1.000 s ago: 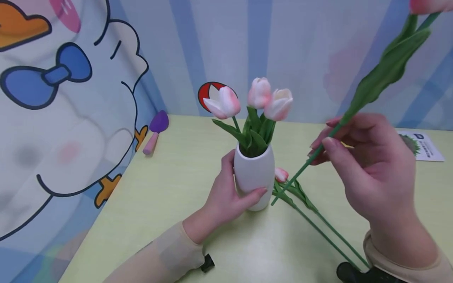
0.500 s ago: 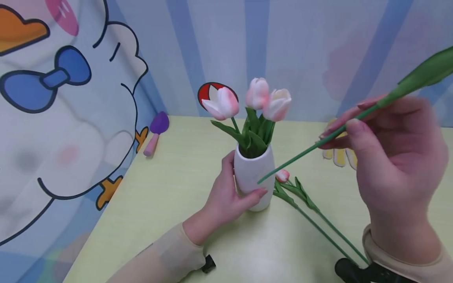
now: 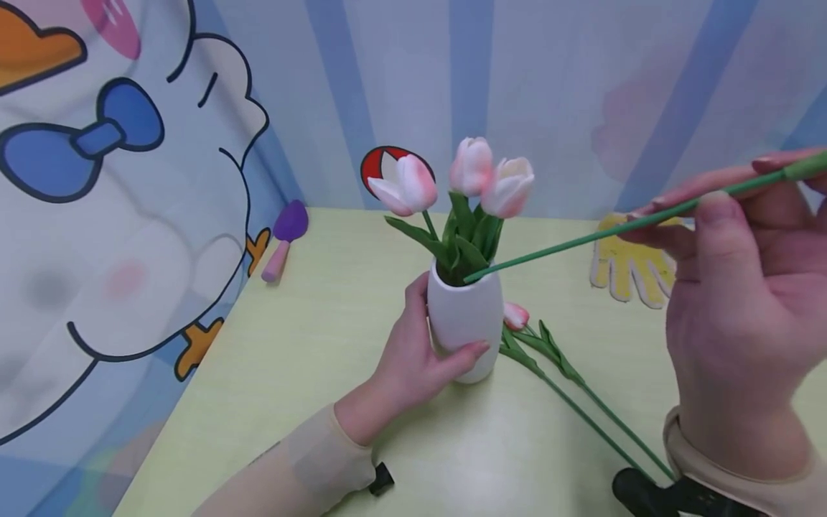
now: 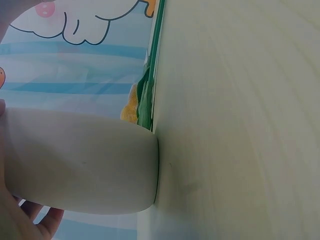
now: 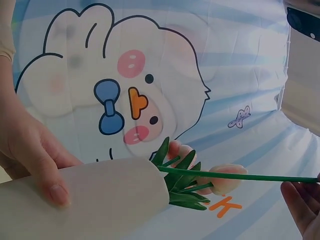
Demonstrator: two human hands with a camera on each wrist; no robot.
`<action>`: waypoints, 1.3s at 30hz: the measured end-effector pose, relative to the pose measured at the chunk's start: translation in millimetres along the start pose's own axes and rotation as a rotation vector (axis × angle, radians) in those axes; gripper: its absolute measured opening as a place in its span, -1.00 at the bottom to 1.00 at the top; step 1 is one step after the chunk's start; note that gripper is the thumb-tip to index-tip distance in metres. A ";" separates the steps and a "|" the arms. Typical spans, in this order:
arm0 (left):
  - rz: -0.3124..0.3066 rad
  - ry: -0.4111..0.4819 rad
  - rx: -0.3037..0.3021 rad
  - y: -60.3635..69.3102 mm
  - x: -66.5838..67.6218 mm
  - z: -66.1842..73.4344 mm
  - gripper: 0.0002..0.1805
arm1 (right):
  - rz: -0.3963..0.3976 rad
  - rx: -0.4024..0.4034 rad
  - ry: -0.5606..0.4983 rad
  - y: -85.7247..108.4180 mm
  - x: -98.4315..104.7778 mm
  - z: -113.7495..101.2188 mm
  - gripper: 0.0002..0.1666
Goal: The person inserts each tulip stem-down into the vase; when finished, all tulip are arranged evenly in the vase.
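My left hand grips the lower part of a white vase, which stands upright on the table. Several pink-and-white tulips with green leaves rise from the vase. Between thumb and fingers, my right hand pinches the green stem of another tulip; its bloom lies outside the head view. That stem slants down to the left, its tip at the vase's mouth. In the right wrist view the stem reaches the rim of the vase.
Two loose tulips lie on the table right of the vase. A yellow glove rests at the back right. Near the left edge is a purple toy trowel. A printed cloth hangs behind the table.
My right hand has moved right and tipped the tulip toward level. The stem's tip has risen from beside the vase's base to its mouth. My left hand and the vase have stayed put.
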State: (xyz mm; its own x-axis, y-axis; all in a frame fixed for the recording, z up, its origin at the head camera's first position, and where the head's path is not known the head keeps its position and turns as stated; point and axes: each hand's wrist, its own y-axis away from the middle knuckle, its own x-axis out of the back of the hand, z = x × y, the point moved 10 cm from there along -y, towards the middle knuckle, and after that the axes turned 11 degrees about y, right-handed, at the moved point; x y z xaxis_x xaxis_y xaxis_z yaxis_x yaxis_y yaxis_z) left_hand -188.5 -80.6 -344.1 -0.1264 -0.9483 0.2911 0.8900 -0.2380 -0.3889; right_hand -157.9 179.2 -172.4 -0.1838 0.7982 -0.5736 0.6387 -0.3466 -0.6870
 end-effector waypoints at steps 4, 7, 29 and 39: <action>0.001 -0.001 -0.008 0.0 0.2 0.8 0.08 | 0.004 0.006 0.024 1.2 -1.2 3.0 -0.54; 0.003 -0.008 -0.030 -0.2 -0.3 2.9 0.08 | 0.005 0.024 0.077 3.1 -3.5 4.1 -0.53; 0.000 0.002 -0.025 -0.3 -0.3 3.0 0.08 | -0.198 -0.049 0.214 16.6 -36.2 25.1 -0.37; 0.000 0.008 -0.020 0.5 0.5 3.1 0.07 | -0.247 -0.078 0.267 20.5 -44.0 31.7 -0.35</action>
State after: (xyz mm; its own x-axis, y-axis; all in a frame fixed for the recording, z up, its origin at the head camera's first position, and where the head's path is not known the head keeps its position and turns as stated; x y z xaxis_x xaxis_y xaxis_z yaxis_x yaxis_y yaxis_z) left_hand -186.8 -80.6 -341.5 -0.1294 -0.9500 0.2842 0.8811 -0.2416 -0.4065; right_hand -160.5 121.3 -175.4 -0.1446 0.9571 -0.2511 0.6562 -0.0971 -0.7483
